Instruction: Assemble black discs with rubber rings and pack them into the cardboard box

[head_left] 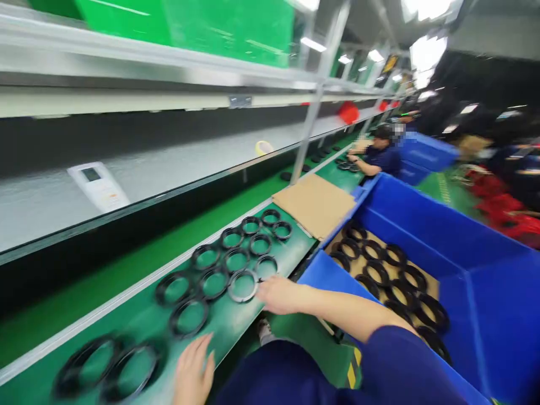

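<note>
Several black rings point(236, 260) lie in rows on the green work surface point(139, 320) in front of me. My right hand point(276, 293) reaches across to the near edge of this group, its fingertips touching the ring point(242, 286) closest to it; the fingers look curled, and I cannot see whether they hold the ring. My left hand point(193, 372) rests flat on the green surface at the bottom, fingers stretched out, beside two larger-looking blurred rings point(107, 368). A blue bin point(485, 292) to my right holds more black rings point(390, 273) on cardboard.
A cardboard sheet point(314, 203) lies on the surface beyond the rings. A white remote-like device point(99, 185) lies on the grey conveyor behind. Green crates point(189, 22) sit on the shelf above. Another person point(379, 154) works further down the line.
</note>
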